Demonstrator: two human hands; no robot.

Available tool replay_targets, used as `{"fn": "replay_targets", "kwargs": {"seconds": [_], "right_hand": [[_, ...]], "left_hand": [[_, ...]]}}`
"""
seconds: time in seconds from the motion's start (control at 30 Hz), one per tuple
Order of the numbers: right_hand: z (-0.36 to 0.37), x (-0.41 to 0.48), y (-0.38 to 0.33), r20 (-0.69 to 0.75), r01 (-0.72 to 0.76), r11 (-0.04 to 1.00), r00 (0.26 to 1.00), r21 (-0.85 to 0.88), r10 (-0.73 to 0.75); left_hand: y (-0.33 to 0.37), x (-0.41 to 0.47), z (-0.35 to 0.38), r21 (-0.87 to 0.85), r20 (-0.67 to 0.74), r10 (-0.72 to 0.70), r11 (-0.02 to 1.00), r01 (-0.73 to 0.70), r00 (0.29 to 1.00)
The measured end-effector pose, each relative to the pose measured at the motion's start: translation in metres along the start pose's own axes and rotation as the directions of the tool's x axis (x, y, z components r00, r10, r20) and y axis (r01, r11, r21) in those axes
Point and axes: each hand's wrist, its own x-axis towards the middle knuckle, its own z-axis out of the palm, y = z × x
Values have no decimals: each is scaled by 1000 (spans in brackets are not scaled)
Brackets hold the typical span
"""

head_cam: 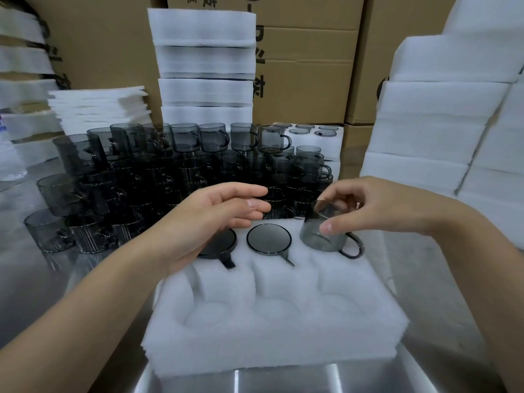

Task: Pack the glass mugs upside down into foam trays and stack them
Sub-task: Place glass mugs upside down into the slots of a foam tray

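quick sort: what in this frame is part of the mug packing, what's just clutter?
Job: front foam tray; two seated mugs; mug in right hand; left hand; loose mug pile; stacked trays behind.
Lying about, untouched: cardboard boxes; foam sheets at left; foam blocks at right.

Mug (268,239) in far middle pocket of foam tray (272,336); mug pile (158,177) behind it

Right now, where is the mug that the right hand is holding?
Head view, right of centre: the mug is at the foam tray's far-right pocket, just right of a seated mug.
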Motion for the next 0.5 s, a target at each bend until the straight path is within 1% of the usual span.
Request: {"fn": "replay_targets", "kwargs": {"seconds": [0.17, 0.23, 0.3, 0.37, 0.43, 0.5], "right_hand": [[5, 2, 0, 48, -31, 995, 998, -90, 36], [7, 3, 1, 53, -36, 995, 998, -94, 41], [9, 6, 2, -8, -25, 998, 1000, -61, 24], [14, 9, 2, -127, 15, 1000, 992, -24, -18], [23, 13, 0, -227, 50, 998, 972, -33, -56], [31, 16, -4, -242, 52, 995, 968, -84, -71]], "left_hand": [[2, -1, 2, -9, -8, -1, 1000, 1, 1000], [2, -1, 2, -10, -11, 1, 1000, -1, 1000], [2, -1, 2, -14, -10, 3, 1000, -3, 1000], [1, -1, 2, -14, -8, 1, 1000, -1, 1000], [1, -1, 1, -10, -6, 0, 1000, 0, 1000], [0, 0, 1, -12, -3, 1, 1000, -1, 1000]]}}
